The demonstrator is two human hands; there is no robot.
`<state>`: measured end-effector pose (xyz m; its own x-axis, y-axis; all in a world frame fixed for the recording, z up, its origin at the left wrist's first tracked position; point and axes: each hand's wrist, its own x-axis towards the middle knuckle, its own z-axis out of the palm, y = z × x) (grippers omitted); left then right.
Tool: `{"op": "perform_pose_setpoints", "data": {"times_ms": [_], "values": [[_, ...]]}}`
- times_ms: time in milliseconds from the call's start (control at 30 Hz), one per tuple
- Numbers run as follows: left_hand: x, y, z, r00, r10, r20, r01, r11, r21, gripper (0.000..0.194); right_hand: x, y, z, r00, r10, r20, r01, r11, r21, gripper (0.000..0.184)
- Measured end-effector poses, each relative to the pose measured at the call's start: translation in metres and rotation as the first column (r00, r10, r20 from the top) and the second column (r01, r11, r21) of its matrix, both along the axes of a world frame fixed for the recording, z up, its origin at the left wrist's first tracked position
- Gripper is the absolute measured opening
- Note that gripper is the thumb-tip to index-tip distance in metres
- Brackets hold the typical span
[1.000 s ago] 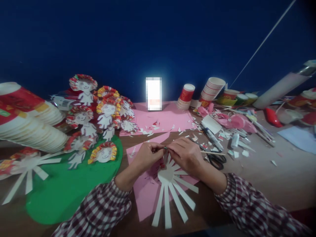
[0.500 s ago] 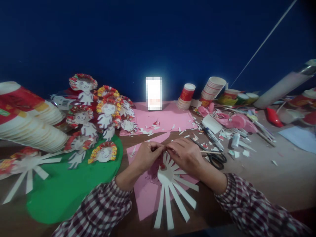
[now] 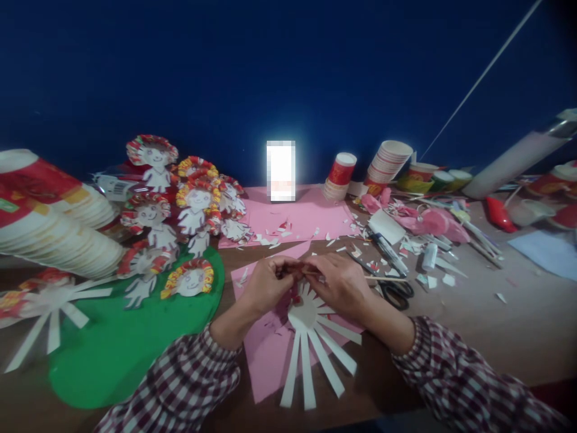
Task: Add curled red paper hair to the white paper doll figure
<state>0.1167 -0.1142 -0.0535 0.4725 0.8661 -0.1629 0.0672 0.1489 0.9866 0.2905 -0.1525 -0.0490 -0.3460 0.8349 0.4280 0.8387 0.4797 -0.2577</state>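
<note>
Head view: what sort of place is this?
Probably a papercraft worktable: scissors, paper scraps and a white disc with splayed strips show it.

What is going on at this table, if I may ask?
A person's left hand and right hand pinch together at the far side of a white paper cutout. Its near strips fan out straight, partly over a pink sheet. Scissors lie right of the hands; decorated paper figures are gathered at the left.
</note>
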Motion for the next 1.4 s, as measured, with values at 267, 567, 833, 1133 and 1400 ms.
{"op": "perform_pose_setpoints", "data": {"times_ms": [267, 567, 833, 1133, 1400], "values": [[-0.001, 0.002, 0.001, 0.999, 0.017, 0.035, -0.016, 1.0, -0.014, 0.028, -0.001, 0.001, 0.005, 0.996, 0.066, 0.059, -0.066, 0.998, -0.005, 0.008], [-0.001, 0.001, 0.004, 0.999, 0.022, -0.023, -0.021, 0.999, 0.025, 0.029, 0.0, 0.001, 0.003, 0.993, 0.112, 0.03, -0.112, 0.994, 0.001, 0.012], [0.002, 0.0, 0.004, 1.0, 0.005, -0.013, -0.006, 0.999, -0.033, 0.027, 0.003, 0.0, 0.004, 0.995, 0.098, -0.013, -0.098, 0.995, 0.033, 0.015], [-0.003, 0.001, 0.011, 0.99, -0.019, -0.141, 0.037, 0.991, 0.127, 0.03, 0.003, 0.0, 0.003, 0.995, 0.09, -0.032, -0.088, 0.995, 0.054, 0.016], [-0.003, 0.003, 0.011, 0.978, 0.005, -0.209, 0.033, 0.983, 0.178, 0.028, 0.0, -0.002, 0.005, 0.997, 0.076, 0.01, -0.077, 0.996, 0.05, 0.015]]}}
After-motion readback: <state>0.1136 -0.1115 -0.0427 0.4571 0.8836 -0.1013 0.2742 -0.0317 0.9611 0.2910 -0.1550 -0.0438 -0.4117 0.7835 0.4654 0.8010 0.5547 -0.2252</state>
